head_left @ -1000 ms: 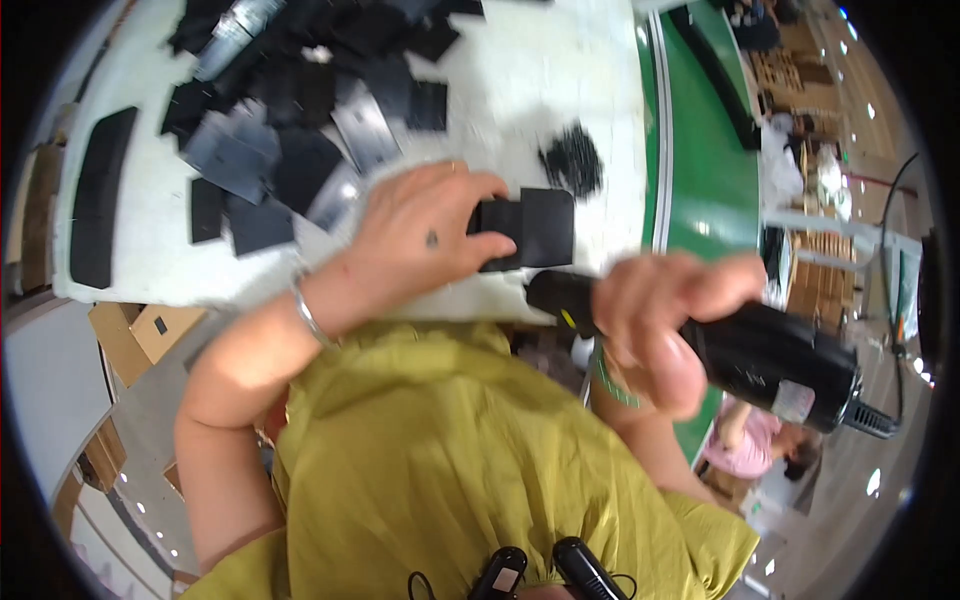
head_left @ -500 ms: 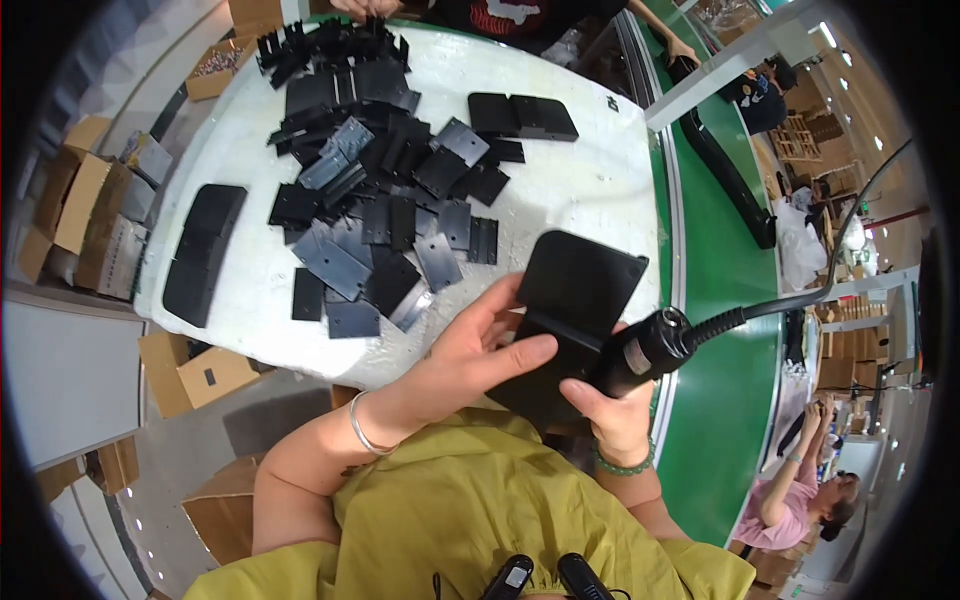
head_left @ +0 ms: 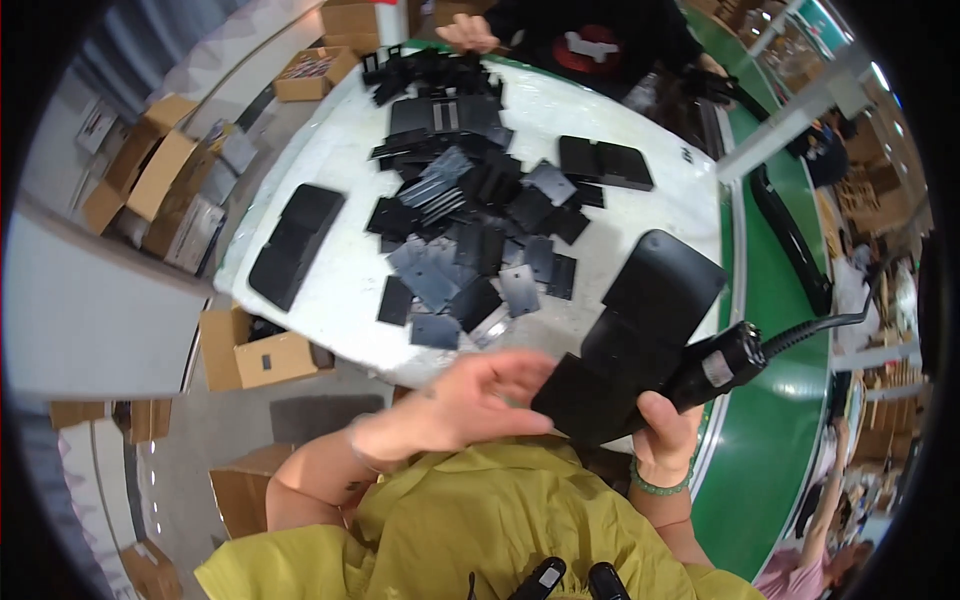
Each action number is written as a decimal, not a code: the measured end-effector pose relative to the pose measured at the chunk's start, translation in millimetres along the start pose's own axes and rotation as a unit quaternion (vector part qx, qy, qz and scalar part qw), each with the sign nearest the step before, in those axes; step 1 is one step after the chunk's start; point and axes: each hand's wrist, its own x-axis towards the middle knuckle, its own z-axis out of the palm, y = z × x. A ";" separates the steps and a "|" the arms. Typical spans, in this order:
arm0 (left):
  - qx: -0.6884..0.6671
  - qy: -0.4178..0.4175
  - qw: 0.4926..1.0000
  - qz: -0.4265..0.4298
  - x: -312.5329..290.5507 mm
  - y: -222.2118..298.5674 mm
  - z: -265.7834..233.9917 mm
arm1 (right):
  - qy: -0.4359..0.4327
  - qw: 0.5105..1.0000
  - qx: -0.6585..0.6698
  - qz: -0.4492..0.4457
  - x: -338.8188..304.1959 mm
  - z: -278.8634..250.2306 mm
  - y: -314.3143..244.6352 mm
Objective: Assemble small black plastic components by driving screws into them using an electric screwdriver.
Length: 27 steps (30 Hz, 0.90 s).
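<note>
My left hand (head_left: pixel 465 400) reaches in from the left. Its fingers and thumb close on the lower corner of a large black flat panel (head_left: pixel 645 320), which is held tilted over the near edge of the white table (head_left: pixel 340 160). My right hand (head_left: pixel 665 435), with a green bead bracelet at the wrist, grips a black electric screwdriver (head_left: pixel 722 362). The tool lies against the panel's right side, and its cable runs off to the right.
A heap of small black plates (head_left: pixel 470 230) covers the table's middle. A stack of black trays (head_left: pixel 295 245) lies at the left edge and two black panels (head_left: pixel 605 162) at the far right. Another person (head_left: pixel 590 40) works opposite. Cardboard boxes (head_left: pixel 250 350) stand left, a green conveyor (head_left: pixel 780 440) right.
My view has swung up over the table. The panel has lifted and tilted further right. My left hand has slid to its lower corner, and the screwdriver stays in my right hand.
</note>
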 end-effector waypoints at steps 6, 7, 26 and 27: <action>0.024 0.421 0.890 0.176 -41.9 13.5 -68.4 | -0.068 0.993 -0.091 -0.007 12.8 -4.4 2.8; 0.018 0.460 0.862 0.214 -58.4 9.4 -102.3 | -0.052 0.995 -0.083 -0.014 15.4 -10.3 0.8; -0.030 0.744 0.643 0.182 -317.9 -77.5 -143.9 | -0.118 0.993 -0.011 0.014 26.6 -35.1 8.4; -0.034 0.776 0.614 0.140 -359.0 -101.2 -123.7 | -0.123 0.992 -0.015 0.015 31.1 -34.1 10.4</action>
